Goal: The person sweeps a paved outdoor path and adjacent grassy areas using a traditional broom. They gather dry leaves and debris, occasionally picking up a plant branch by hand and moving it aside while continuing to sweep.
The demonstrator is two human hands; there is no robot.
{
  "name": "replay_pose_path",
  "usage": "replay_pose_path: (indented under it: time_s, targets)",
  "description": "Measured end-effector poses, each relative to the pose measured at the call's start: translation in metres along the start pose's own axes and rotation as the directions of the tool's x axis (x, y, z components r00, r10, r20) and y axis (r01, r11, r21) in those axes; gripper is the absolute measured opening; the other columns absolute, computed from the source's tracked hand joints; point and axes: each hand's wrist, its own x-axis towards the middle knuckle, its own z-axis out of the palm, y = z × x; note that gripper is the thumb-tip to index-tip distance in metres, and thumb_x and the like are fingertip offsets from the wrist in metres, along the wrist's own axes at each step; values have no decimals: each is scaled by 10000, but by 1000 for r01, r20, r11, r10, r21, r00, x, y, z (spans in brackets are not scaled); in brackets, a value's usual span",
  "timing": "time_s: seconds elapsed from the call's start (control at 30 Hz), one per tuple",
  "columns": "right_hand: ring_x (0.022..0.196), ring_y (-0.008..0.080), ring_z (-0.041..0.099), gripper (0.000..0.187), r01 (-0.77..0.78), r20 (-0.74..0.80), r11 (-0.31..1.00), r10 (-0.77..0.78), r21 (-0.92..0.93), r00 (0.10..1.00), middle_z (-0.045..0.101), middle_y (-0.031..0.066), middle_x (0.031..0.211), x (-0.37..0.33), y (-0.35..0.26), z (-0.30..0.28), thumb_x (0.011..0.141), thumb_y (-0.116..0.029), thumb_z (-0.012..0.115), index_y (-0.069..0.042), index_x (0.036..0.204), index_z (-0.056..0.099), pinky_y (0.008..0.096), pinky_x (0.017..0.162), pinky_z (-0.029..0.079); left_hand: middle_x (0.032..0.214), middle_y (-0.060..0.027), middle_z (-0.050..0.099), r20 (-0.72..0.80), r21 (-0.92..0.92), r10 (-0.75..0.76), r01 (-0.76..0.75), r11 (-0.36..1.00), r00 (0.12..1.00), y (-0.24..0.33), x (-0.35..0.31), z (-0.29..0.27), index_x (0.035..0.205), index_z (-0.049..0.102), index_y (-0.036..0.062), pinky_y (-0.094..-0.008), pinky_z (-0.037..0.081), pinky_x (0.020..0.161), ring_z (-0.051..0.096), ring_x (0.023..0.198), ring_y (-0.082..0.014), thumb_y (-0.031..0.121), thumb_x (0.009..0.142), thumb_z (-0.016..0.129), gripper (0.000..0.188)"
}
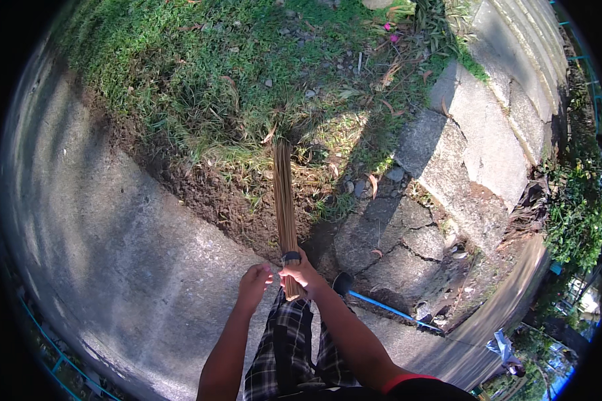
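Observation:
A stick broom (284, 200), a long bundle of thin brown sticks, stretches away from me toward the grass. A dark band (291, 256) goes round it near its near end. My right hand (301, 273) is closed round the bundle by this band, with the short stick ends showing below the fingers. Close beside it on the left, my left hand (254, 284) has its fingers curled together near the bundle. Whatever those fingers pinch, if anything, is too small to make out.
Ahead lies a grassy patch (201, 80) with a bare soil edge (214, 207). Concrete pavement (127, 267) spreads to the left. Cracked slabs (408, 240) and steps (515, 53) are on the right. A blue pole (394, 309) lies near my dark shoe (342, 283).

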Motion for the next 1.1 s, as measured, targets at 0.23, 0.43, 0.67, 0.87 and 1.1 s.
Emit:
replay_pose_path:
  time_s: [0.23, 0.43, 0.67, 0.87, 1.1]
  targets:
    - [624, 189, 589, 829, 246, -52, 857, -301, -453, 952, 534, 124, 920, -128, -5, -118, 678, 6, 649, -75, 1364, 190, 322, 565, 513, 879, -33, 615, 3, -14, 33, -33, 999, 999, 8, 13, 1, 1101, 541, 39, -224, 428, 626, 582, 775, -104, 259, 887, 521, 307]
    - [599, 210, 584, 536, 117, -611, 988, -33, 98, 791, 516, 96, 755, -135, 33, -110, 692, 0, 620, -67, 1140, 336, 356, 521, 527, 910, -72, 607, 221, 127, -238, 214, 969, 946, -17, 18, 44, 1140, 519, 17, -256, 443, 655, 575, 787, -134, 398, 890, 479, 457]
    - [624, 200, 584, 651, -8, 68, 982, -5, 191, 998, 517, 103, 801, -9, 25, 40, 698, -11, 638, -96, 1209, 244, 357, 525, 521, 1003, -166, 548, 240, -543, -272, 361, 759, 932, -25, 25, 5, 1270, 373, 0, -367, 450, 717, 545, 836, -252, 713, 818, 257, 852]
    - [614, 195, 587, 698, -53, -41, 991, 58, 121, 997, 523, 103, 807, -38, 15, 33, 705, -7, 632, -91, 1254, 209, 342, 530, 520, 983, -139, 536, 294, -687, -115, 293, 665, 949, 28, 20, -5, 1224, 404, 33, -387, 461, 719, 550, 807, -246, 723, 791, 328, 818]
    - [573, 180, 587, 839, -53, -28, 999, 53, 12, 998, 533, 91, 769, -99, 25, -23, 695, -27, 633, -118, 1348, 113, 317, 512, 508, 927, -124, 513, 310, -278, -136, 226, 934, 941, 34, 21, 98, 1174, 282, 32, -334, 502, 592, 575, 696, -200, 211, 728, 722, 651]
